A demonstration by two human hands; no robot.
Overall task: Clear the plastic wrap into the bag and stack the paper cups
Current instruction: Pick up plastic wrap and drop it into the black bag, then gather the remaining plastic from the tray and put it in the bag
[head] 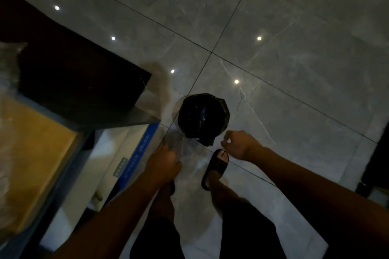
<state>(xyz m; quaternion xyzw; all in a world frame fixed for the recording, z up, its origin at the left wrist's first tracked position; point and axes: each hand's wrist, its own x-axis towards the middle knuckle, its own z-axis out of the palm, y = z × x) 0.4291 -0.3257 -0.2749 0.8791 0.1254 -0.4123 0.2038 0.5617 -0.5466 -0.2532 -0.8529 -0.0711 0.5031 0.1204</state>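
Note:
A round bin lined with a black bag (202, 118) stands on the tiled floor below me. My left hand (163, 162) is closed on a sheet of clear plastic wrap (185, 149), which hangs just in front of the bag's near rim. My right hand (240, 144) hovers to the right of the bag with its fingers loosely curled and nothing visible in them. More clear wrap (8, 82) shows blurred at the left edge. No paper cups are in view.
A dark table (80, 82) juts in from the left, its corner close to the bag. Under it sit a yellow-brown surface (31, 153) and a white box with blue print (134, 153). My feet in black slippers (215, 168) stand just behind the bag.

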